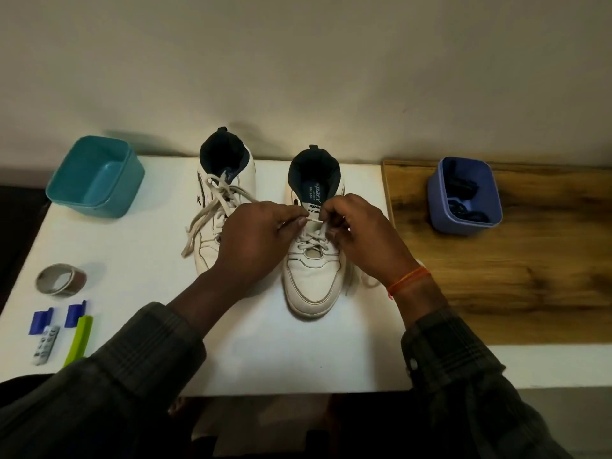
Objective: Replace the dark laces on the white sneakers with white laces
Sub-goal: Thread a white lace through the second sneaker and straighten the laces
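White tabletop (132, 246) against a plain wall, wooden board (530, 276) at 3 o'clock. Two white sneakers stand toes toward the wearer: left sneaker (228, 180) already carries white lacing, ends trailing loose toward 8 o'clock. Right sneaker (313, 276) at centre, white lace (313, 238) crossed through lower eyelets. Left hand (255, 240) and right hand (361, 233) meet over the upper eyelets, fingertips of both pinched on a taut span of lace between them. Dark laces (463, 200) sit in the purple tub (440, 193) at 2 o'clock; teal tub (96, 177) at 10. Risk, as judged: uneven pull could leave one end short, or the tip could slip the pinch and back out of an eyelet.
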